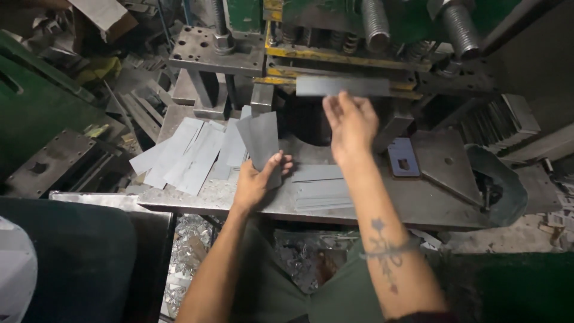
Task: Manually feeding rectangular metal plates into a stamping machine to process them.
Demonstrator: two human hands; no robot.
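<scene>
My right hand (351, 124) is raised toward a green and yellow press (335, 57), its fingertips holding a flat grey metal strip (342, 85) level at the press opening. My left hand (258, 179) rests over the steel bench (418, 203) and grips a small fan of grey metal sheets (258, 139), held upright. Flat grey strips (320, 185) lie on the bench just right of that hand.
A spread of grey metal sheets (185, 154) lies at the bench's left. A phone (403, 157) rests on the bench at right, beside a triangular plate (447, 161). Metal scrap (197, 251) litters the floor below. Stacked strips (499, 122) stand at far right.
</scene>
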